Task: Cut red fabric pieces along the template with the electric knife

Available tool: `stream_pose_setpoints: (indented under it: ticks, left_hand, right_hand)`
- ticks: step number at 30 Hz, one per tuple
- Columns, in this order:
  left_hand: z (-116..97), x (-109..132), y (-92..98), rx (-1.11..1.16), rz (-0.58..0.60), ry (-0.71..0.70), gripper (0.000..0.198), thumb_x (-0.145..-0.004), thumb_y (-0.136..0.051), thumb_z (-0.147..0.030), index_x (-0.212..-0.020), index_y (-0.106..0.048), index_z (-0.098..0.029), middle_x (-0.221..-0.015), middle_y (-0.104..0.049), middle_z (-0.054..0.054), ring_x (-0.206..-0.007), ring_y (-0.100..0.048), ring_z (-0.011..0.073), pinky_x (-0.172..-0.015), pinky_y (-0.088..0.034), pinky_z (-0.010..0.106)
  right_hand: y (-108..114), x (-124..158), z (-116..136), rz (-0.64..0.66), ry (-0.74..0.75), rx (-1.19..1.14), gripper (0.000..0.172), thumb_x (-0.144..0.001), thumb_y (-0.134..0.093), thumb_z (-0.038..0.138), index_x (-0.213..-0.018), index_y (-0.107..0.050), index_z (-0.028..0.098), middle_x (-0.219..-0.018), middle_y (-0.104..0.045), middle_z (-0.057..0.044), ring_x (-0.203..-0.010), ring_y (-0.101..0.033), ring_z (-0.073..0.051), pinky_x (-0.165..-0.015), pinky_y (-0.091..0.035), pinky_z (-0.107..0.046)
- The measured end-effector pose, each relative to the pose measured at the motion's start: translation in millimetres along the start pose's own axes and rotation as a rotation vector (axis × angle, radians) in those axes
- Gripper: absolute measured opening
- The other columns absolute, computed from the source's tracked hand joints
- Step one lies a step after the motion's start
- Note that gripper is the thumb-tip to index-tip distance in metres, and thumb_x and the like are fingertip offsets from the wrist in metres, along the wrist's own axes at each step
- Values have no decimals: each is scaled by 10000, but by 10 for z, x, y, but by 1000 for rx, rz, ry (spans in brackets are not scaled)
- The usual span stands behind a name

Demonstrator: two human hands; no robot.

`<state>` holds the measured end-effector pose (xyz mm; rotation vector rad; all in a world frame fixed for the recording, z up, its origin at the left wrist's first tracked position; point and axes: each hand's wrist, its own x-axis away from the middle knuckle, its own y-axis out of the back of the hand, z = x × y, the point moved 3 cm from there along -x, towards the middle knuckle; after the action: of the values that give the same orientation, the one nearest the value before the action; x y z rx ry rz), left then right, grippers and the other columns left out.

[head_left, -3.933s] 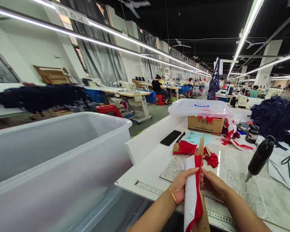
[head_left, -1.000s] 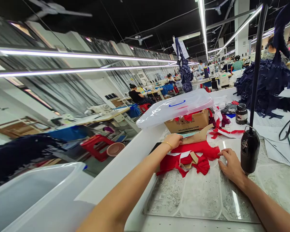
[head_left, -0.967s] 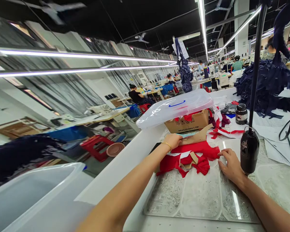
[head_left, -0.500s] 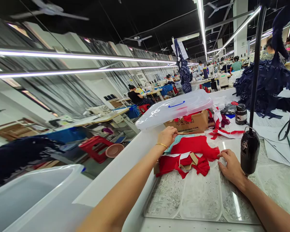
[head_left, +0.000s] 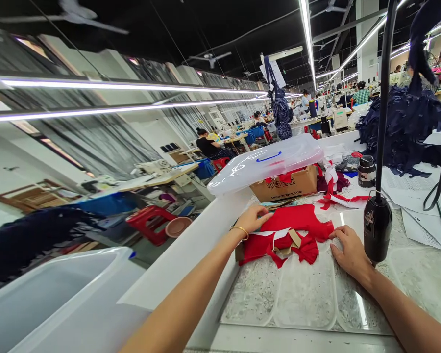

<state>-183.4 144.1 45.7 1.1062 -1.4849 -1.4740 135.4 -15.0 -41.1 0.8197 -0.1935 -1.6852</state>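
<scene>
A flat piece of red fabric (head_left: 292, 218) lies on the table in front of me. At its left end my left hand (head_left: 252, 220), with a gold bangle on the wrist, is closed with thumb and fingers at the edge. My right hand (head_left: 351, 250) rests palm down at the right end; its fingertips touch the red corner, thumb and fingers apart. Nearer to me is a crumpled red bundle (head_left: 255, 248) with a white strip and tan pieces. A bit of light blue fabric shows beside my left fingers.
Behind the fabric stands a cardboard box (head_left: 301, 184) under a translucent lid (head_left: 268, 162). A black lamp or tool (head_left: 378, 230) on a pole stands by my right hand. Further right are papers (head_left: 424, 233), a dark jar (head_left: 366, 171) and navy fabric (head_left: 397, 130). A white bin (head_left: 106, 274) is at left.
My left hand has moved nearer to me along the fabric's left end. Less light blue fabric shows there now. My right hand stays almost in place.
</scene>
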Motion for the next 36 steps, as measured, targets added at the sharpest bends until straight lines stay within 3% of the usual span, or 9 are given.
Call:
stream_pose_setpoints:
  ticks: [4, 7, 13, 17, 23, 26, 29, 34, 36]
  left_hand:
    - [-101, 378, -165, 90, 144, -219, 557, -718, -767, -615, -1102, -730, -214, -1116, -736, 81, -1047, -661, 286, -920, -540, 369]
    - [-154, 636, -234, 108, 124, -276, 733, -603, -858, -511, -1234, -661, -194, -1281, -664, 139, -1164, -617, 343, -1007, -502, 439]
    - [-328, 962, -193, 90, -1, -331, 474, -677, -753, -294, -1125, -633, -193, -1523, -452, 183, -1395, -420, 410, -1192, -278, 576]
    - [-393, 1116, -182, 77, 44, -344, 389, -699, -706, -255, -1068, -600, -196, -1421, -563, 174, -1324, -519, 345, -1151, -378, 498]
    - [-409, 994, -303, 49, 138, -276, 647, -658, -764, -309, -1247, -555, -142, -1619, -295, 244, -1512, -274, 385, -1225, -241, 528]
    - [-426, 813, -367, 36, 238, -256, 979, -583, -830, -337, -1457, -429, -153, -1600, -351, 230, -1500, -298, 406, -1227, -201, 580]
    - [-443, 712, -395, 11, 304, -232, 1039, -584, -833, -371, -1506, -401, -164, -1584, -389, 220, -1486, -328, 410, -1219, -229, 574]
    - [-444, 766, -407, -19, 326, -200, 925, -623, -815, -426, -1464, -481, -231, -1591, -402, 163, -1497, -322, 374, -1221, -258, 531]
    - [-436, 795, -416, -17, 323, -185, 905, -628, -810, -420, -1454, -494, -230, -1596, -396, 157, -1497, -329, 360, -1225, -263, 510]
  right_hand:
    - [-11, 1, -12, -2, 15, 19, 198, -767, -559, 171, -923, -677, 201, -985, -649, -82, -974, -616, -256, -918, -497, -415]
    - [6, -14, -11, 12, 35, 44, 184, -774, -562, 161, -918, -672, 192, -989, -657, -89, -972, -619, -259, -922, -500, -419]
    - [35, -18, 54, 66, 114, 95, 273, -822, -547, 139, -1055, -678, 196, -1184, -662, -102, -1091, -591, -265, -1000, -470, -429]
    - [13, 3, 79, 99, 141, 144, 330, -820, -559, 132, -1125, -671, 193, -1248, -658, -99, -1150, -560, -279, -1045, -441, -450]
    - [-60, -117, 179, 138, 129, 250, 461, -850, -544, 167, -1310, -580, 161, -1311, -638, -129, -1202, -536, -292, -1015, -445, -431]
    - [-163, -271, 325, 193, 118, 315, 583, -843, -601, 229, -1412, -501, 149, -1382, -603, -133, -1259, -501, -296, -1019, -436, -419]
    - [-269, -401, 466, 239, 106, 379, 650, -826, -656, 263, -1443, -478, 159, -1376, -613, -122, -1265, -501, -282, -1022, -423, -406]
    - [-217, -384, 476, 217, 64, 522, 265, -867, -599, 215, -1104, -700, 153, -1180, -679, -152, -1164, -532, -302, -996, -397, -420]
    - [-100, -338, 411, 169, 27, 587, 229, -891, -529, 168, -1019, -714, 125, -1119, -674, -190, -1137, -524, -325, -995, -376, -448]
